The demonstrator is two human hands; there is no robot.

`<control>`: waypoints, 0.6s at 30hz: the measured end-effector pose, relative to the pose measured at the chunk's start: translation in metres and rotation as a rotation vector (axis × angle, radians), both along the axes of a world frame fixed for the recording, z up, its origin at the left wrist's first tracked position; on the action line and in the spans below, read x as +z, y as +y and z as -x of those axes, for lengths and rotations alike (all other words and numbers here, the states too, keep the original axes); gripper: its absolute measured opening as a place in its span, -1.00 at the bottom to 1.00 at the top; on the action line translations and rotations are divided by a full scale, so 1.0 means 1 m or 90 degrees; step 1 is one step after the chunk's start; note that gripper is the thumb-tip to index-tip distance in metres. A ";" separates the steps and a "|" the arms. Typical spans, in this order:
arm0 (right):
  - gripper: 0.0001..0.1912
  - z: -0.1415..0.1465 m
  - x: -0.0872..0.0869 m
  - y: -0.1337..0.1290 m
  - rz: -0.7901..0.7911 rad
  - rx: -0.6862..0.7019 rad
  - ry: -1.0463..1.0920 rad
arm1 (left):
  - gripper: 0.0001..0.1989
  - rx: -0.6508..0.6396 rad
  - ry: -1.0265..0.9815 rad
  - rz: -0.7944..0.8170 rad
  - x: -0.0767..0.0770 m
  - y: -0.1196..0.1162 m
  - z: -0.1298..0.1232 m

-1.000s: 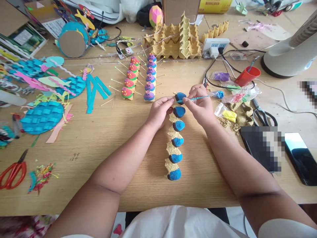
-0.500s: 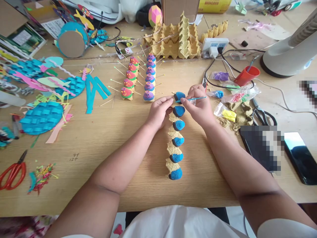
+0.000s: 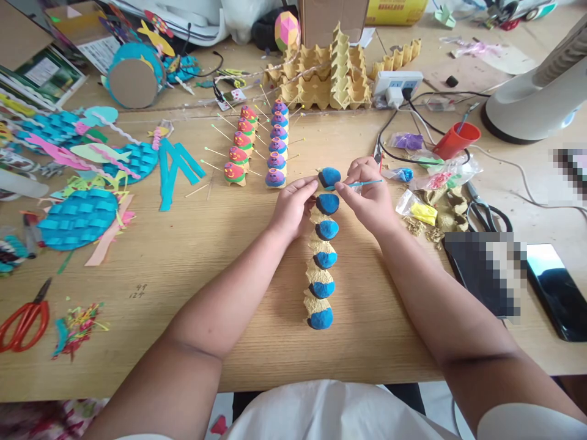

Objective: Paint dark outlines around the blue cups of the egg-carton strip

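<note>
In front of me stretches a strip of egg carton [image 3: 317,272], its row of bumps topped with blue clay [image 3: 327,230] over darker edges. My left hand [image 3: 292,206] grips the strip near its far end, thumb and forefinger pinched at the farthest bump; its other fingers are partly hidden. A thin light-blue stick [image 3: 369,182] is pinched in my right hand [image 3: 372,198], its tip by the farthest blue bump. Whether the tip touches the clay is hard to tell. Beyond my left hand stand a red-and-green carton caterpillar [image 3: 237,154] and a purple one [image 3: 276,160], both with pin-like feelers.
Egg trays [image 3: 302,85] lie at the back. On the right are a power strip [image 3: 398,79], a red cup [image 3: 457,140], clay packets [image 3: 422,212], black scissors [image 3: 488,214] and a phone [image 3: 557,293]. Blue woven paper crafts [image 3: 77,218] and orange-handled scissors [image 3: 25,321] lie left.
The carton strip has shifted slightly left and rolled a little, so the farthest blue bumps show more of their faces. Both hands keep their grips and have barely moved.
</note>
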State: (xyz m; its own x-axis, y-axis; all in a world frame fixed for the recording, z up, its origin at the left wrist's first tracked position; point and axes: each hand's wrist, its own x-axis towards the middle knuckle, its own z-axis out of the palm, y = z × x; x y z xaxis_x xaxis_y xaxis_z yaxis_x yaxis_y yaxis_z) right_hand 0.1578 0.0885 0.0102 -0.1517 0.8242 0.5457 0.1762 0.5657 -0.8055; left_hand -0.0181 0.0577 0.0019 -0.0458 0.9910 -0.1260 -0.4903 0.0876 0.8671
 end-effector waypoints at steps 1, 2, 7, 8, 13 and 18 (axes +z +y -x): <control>-0.43 0.000 0.001 -0.001 0.002 -0.004 -0.008 | -0.79 -0.003 0.000 0.002 0.000 0.000 0.000; -0.43 0.000 0.002 -0.001 0.004 -0.007 -0.013 | -0.77 -0.004 0.001 0.003 0.000 0.000 0.000; -0.43 0.000 0.002 -0.002 0.007 -0.013 -0.007 | -0.79 0.015 -0.006 0.005 0.000 0.000 0.000; -0.43 0.000 0.001 -0.001 0.007 -0.015 -0.005 | -0.80 0.012 -0.009 0.005 0.000 0.000 0.000; -0.46 0.000 -0.002 0.001 0.000 -0.012 -0.001 | -0.82 -0.005 -0.024 -0.011 0.003 -0.001 -0.001; -0.46 -0.001 -0.001 0.001 -0.008 -0.020 -0.017 | -0.85 -0.007 -0.026 -0.004 0.007 -0.003 -0.002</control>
State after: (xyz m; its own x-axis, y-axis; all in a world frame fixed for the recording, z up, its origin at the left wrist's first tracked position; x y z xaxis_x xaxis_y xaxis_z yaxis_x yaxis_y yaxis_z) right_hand 0.1585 0.0900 0.0087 -0.1406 0.8217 0.5523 0.2159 0.5699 -0.7928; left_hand -0.0157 0.0545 0.0090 -0.0302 0.9921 -0.1217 -0.5249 0.0878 0.8466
